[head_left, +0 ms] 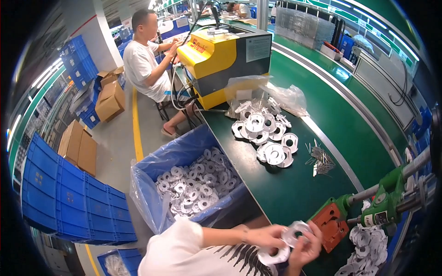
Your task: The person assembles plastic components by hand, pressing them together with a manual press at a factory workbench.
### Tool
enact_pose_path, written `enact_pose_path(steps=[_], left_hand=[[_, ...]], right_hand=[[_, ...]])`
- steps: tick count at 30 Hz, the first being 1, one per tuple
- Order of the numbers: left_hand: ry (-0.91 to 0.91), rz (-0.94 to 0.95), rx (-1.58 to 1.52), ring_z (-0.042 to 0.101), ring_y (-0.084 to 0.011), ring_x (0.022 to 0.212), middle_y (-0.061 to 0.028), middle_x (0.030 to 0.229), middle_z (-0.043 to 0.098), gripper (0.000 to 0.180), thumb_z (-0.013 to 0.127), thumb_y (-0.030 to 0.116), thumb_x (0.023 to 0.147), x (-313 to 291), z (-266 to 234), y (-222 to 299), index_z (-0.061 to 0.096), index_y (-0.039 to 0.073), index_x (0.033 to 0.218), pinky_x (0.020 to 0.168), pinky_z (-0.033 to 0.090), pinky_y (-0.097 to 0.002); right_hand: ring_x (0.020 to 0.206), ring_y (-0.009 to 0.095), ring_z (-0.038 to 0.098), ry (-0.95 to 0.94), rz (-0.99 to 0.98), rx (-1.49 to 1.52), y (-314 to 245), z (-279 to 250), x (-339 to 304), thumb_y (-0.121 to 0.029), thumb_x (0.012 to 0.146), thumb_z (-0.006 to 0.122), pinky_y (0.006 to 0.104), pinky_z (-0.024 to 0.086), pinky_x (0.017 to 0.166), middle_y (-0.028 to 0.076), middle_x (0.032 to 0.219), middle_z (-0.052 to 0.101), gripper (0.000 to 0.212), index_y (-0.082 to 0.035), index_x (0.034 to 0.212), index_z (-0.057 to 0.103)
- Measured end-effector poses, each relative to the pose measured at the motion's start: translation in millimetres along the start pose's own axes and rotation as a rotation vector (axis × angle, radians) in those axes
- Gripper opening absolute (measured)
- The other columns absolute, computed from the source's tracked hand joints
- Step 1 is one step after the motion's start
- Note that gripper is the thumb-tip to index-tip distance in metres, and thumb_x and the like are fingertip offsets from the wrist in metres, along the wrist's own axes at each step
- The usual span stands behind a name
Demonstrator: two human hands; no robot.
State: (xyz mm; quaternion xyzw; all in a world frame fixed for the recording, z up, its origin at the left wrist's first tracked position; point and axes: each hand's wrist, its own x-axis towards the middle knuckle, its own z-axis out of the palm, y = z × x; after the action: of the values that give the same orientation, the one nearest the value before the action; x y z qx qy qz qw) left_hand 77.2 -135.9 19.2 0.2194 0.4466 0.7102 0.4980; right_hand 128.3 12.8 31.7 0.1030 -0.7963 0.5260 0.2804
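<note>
My left hand (266, 237) and my right hand (307, 248) are close together over the near edge of the green table. Between their fingers is a white ring-shaped plastic part (291, 235), gripped from both sides. A second white ring part (271, 257) sits just below it, against the fingers; which hand bears it I cannot tell. Right beside my right hand stands a green toggle clamp (384, 207) with a reddish-brown fixture block (332, 226). More white ring parts (368, 248) are heaped at the clamp's near side.
Farther along the table lie a pile of white parts (274, 154), thin metal pins (321, 161) and a clear plastic bag (287, 99). A lined blue bin (172, 154) of parts stands left. Beyond are a yellow-grey machine (216, 69) and a seated co-worker (147, 64). Blue crates (73, 198) line the left.
</note>
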Motion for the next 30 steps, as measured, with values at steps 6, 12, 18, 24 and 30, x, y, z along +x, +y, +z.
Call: enact_pose_path(steps=[6,12,18,24,30], left_hand=[[0.941,0.324,-0.34,0.05,-0.0087,0.049,-0.0045,0.069,0.054,0.018,0.048,0.006,0.075,-91.5,-59.4,-14.5,0.052,0.004,0.092,0.043,0.041,-0.0211],[1.244,0.423,-0.289,0.045,-0.0058,0.058,-0.0017,0.076,0.051,0.042,0.046,0.01,0.078,-103.0,-62.4,-19.1,0.039,0.002,0.118,0.051,0.04,-0.0182],[0.614,0.383,-0.166,0.05,-0.0097,0.076,-0.0072,0.091,0.052,0.042,0.046,0.007,0.08,18.1,-3.5,34.9,0.035,-0.001,0.12,0.068,0.042,-0.0206],[0.082,0.363,0.055,0.05,-0.0096,0.087,-0.0071,0.105,0.047,0.053,0.05,-0.002,0.078,67.0,28.5,33.2,0.026,-0.003,0.125,0.082,0.039,-0.0239],[0.187,0.379,0.312,0.048,-0.0093,0.091,-0.0102,0.105,0.049,0.058,0.052,-0.001,0.077,96.5,40.8,23.2,0.023,-0.002,0.127,0.085,0.037,-0.0254]], right_hand=[[0.114,0.031,0.036,-0.277,0.009,0.161,-18.9,49.2,16.5,-0.01,0.068,0.06,0.036,0.034,0.09,0.023,0.123,0.034,0.049,0.0,0.112,0.041],[0.109,0.035,0.04,-0.32,-0.014,0.149,-22.3,41.5,19.7,-0.007,0.066,0.062,0.0389,0.034,0.088,0.018,0.118,0.043,0.039,-0.001,0.102,0.05],[0.089,0.028,0.054,0.102,0.019,-0.078,-12.0,-9.2,7.1,0.0,0.064,0.062,0.0329,0.045,0.074,0.018,0.103,0.053,0.032,0.002,0.095,0.053],[0.088,0.023,0.055,0.39,0.103,-0.056,-6.9,-36.6,1.3,-0.001,0.064,0.066,0.027,0.047,0.069,0.017,0.103,0.052,0.039,0.003,0.1,0.052],[0.084,0.023,0.057,0.529,0.132,-0.222,9.0,-52.7,-6.9,0.001,0.064,0.065,0.0283,0.047,0.068,0.013,0.095,0.055,0.029,0.0,0.093,0.058]])
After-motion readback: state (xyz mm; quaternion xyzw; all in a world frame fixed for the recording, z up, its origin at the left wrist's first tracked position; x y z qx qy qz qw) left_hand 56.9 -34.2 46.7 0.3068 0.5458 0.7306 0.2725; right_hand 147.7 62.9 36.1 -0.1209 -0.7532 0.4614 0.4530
